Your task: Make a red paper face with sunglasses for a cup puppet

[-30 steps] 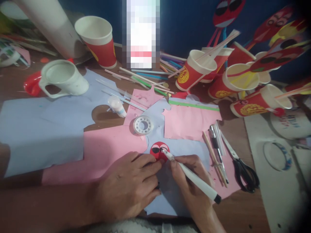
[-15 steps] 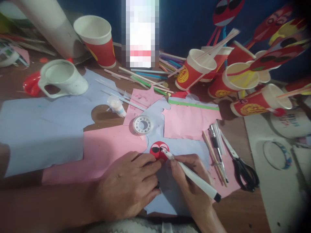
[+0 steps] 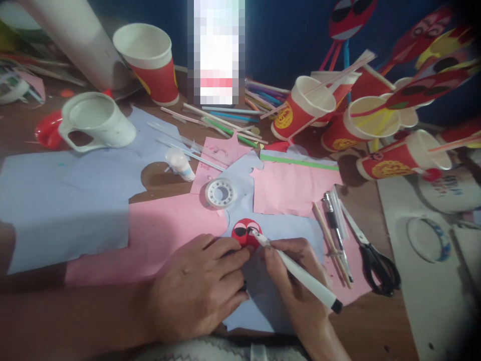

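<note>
A small round red paper face (image 3: 240, 224) with pink eyelids and black eyes lies on light blue paper (image 3: 263, 311). My left hand (image 3: 205, 283) rests on the paper, and its closed fingertips hold the lower edge of the face, which they partly hide. Pinched in my right hand (image 3: 296, 281) is a white marker (image 3: 300, 271) with a black end. Its tip touches the right eye of the face. Just beyond the face sits a tape roll (image 3: 209, 193) with a white core.
Right of my right hand lie black-handled scissors (image 3: 379, 268), a pen (image 3: 332, 220) and a wooden stick (image 3: 326, 238). A white mug (image 3: 120, 125), a paper cup (image 3: 160, 80) and straws (image 3: 221, 113) stand or lie farther back. Pink paper (image 3: 176, 215) spreads left.
</note>
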A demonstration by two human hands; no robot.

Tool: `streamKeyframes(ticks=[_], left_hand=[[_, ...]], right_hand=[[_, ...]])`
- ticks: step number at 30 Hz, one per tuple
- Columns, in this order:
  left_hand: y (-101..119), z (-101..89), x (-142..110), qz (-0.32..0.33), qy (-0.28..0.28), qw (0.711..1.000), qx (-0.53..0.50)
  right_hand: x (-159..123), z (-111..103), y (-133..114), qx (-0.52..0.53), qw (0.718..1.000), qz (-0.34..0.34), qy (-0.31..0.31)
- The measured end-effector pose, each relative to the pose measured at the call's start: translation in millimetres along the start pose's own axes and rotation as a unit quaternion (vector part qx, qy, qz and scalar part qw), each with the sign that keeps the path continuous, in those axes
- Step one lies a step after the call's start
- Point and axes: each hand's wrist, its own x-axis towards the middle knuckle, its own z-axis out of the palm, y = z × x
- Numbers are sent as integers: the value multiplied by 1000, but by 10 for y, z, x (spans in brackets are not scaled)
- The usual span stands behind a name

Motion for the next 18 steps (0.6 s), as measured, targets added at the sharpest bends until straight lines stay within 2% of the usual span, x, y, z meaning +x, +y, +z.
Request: streamKeyframes(ticks=[9, 18], left_hand=[[-5, 5, 0, 4, 1, 1000, 6], [-14, -12, 6, 17, 1, 1000, 12]], right_hand=[[13, -24, -51, -15, 1000, -4, 5], [11, -10, 0, -1, 1000, -7, -2]])
